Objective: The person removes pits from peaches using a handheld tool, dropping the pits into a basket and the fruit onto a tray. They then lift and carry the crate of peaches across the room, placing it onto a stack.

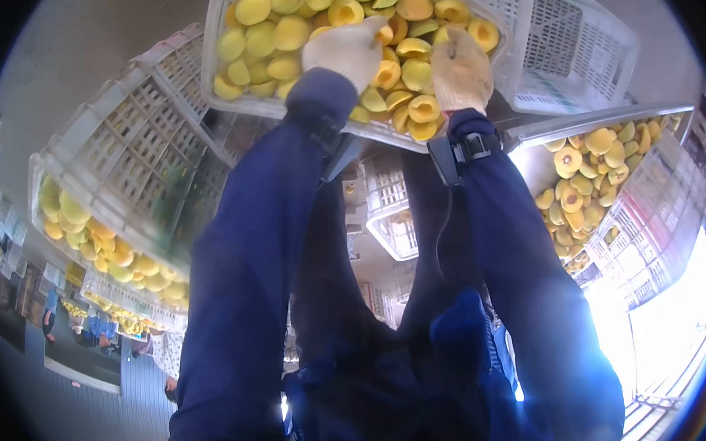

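Observation:
Halved yellow peaches (290,32), some showing pit hollows, fill a white plastic crate (249,105) in front of me. My left hand (341,55), in a pale glove, is over the middle of the fruit, its fingers curled and touching the peach halves by its tip. Over the crate's right part is my right hand (462,72), in a stained cream glove. Its fingers are bent inward among the fruit, and whatever they grip is hidden. Both wrists wear dark straps with small devices.
An upturned-looking white crate (548,43) stands at the back right. More peach halves (588,166) lie in a container at right. Stacked crates (122,146) and peaches (112,247) are at left. Other people (167,353) show at the far left edge.

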{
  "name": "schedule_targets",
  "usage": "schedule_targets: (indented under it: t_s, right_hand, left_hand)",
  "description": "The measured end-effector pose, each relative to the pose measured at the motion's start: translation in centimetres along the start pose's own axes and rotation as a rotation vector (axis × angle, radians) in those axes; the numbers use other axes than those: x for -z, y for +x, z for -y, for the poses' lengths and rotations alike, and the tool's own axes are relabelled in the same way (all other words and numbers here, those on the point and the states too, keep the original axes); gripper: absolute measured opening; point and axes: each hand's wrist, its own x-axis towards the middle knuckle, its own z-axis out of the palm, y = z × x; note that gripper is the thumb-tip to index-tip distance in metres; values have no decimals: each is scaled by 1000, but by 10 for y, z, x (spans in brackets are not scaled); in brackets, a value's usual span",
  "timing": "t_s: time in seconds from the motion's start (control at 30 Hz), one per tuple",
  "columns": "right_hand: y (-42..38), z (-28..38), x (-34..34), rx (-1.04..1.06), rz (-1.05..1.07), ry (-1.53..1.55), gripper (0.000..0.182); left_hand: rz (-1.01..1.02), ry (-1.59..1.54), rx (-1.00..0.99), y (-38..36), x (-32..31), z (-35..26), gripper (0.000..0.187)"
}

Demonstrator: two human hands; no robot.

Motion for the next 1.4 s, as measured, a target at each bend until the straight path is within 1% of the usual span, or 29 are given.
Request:
schedule_targets:
  t_s: [0.03,0.07,0.13,0.17,0.27,0.3,0.37,0.4,0.43,0.47,0.53,0.57,0.6,0.67,0.73,0.77,0.83,0.87,0.9,0.93,1.0,1.03,1.1,1.13,1.17,1.23,1.3,1.33,1.4]
  right_hand:
    - [18,9,3,127,-40,10,43]
    - [33,17,3,254,-74,22,45]
    - [68,24,-16,353,57,-149,51]
    - [81,24,-24,406,121,-236,54]
    - [94,20,-28,449,177,-268,48]
    - [97,17,-14,457,262,-247,51]
    - [99,12,3,306,410,-6,54]
    - [98,10,4,227,488,126,56]
    - [96,5,0,215,425,269,60]
    - [99,7,-5,223,490,165,59]
    - [102,7,-15,235,624,-50,59]
    - [101,16,-17,370,522,-270,63]
    - [104,28,-21,329,587,-332,67]
    - [109,53,-10,228,710,-416,65]
    - [94,54,2,234,550,-385,63]
    - [81,53,13,181,454,-292,63]
    - [54,23,31,294,282,21,52]
    - [29,3,32,174,100,137,48]
    - [4,-2,44,-166,219,285,44]
    - [-25,-11,40,-438,133,580,41]
    - [-64,-73,5,-759,14,990,40]
    - [-78,-100,-5,-987,43,846,47]
    - [-88,-144,-42,-1005,-58,1050,51]
    - [-84,-154,-56,-1004,-110,1160,53]
    - [-72,-141,-51,-914,-80,1164,58]
    - [-35,-93,-22,-899,-44,1242,59]
    - [-15,-69,-14,-920,-37,1404,64]
    - [-15,-74,-19,-937,-65,1370,66]
    - [-5,-95,-46,-939,-117,1334,68]
  left_hand:
    - [-32,8,-65,11,-13,-4,33]
    - [-14,65,-69,23,-24,-5,32]
    - [32,179,-67,40,-43,-6,31]
    - [10,250,-86,40,-46,-11,21]
    - [-15,147,-64,52,-54,-9,21]
    - [-3,64,-81,54,-51,-8,23]
    - [39,-96,-127,48,-39,4,27]
    - [-15,-213,-92,37,-35,10,29]
    - [-73,-326,-55,25,-30,17,30]
    - [-135,-436,-21,17,-24,25,32]
    - [-244,-599,133,-4,-20,52,31]
    - [-290,-679,216,-21,-20,63,31]
    - [-357,-728,312,-37,-19,70,29]
    - [-513,-770,458,-61,-9,94,28]
    - [-636,-781,570,-85,1,115,28]
    - [-666,-711,577,-92,10,126,31]
    - [-721,-579,591,-93,27,148,37]
    - [-698,-436,571,-84,37,161,41]
    - [-675,-298,541,-67,46,176,45]
    - [-652,-162,510,-44,54,185,50]
    - [-578,-271,391,3,63,196,61]
    - [-498,-290,396,18,68,194,62]
    - [-348,-323,399,42,75,186,63]
    - [-317,-338,412,48,75,189,63]
    - [-288,-351,423,54,77,195,64]
    - [-268,-365,450,62,74,203,60]
    - [-208,-568,468,64,75,205,56]
    - [-181,-672,474,66,78,203,55]
    - [-213,-607,190,74,40,256,50]
